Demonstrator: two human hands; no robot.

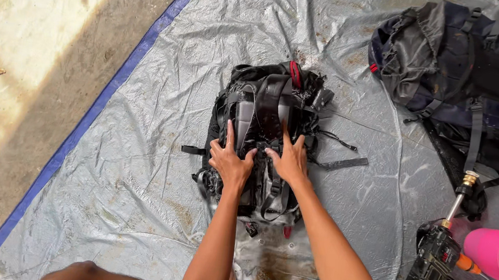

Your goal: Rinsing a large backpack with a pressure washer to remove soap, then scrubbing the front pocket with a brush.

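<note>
Backpack [263, 129], black, lies lengthwise straight ahead; left hand [230, 161] and right hand [287, 159] press flat, seemingly gripping nothing, equally near.

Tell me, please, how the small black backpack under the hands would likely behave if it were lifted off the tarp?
The black backpack would probably sag and fold, since its fabric lies crumpled. It looks wet and sudsy, so likely slippery and heavy for its size. Its loose straps trail onto the grey tarp and would dangle. Both the left hand and right hand press flat on it.
</note>
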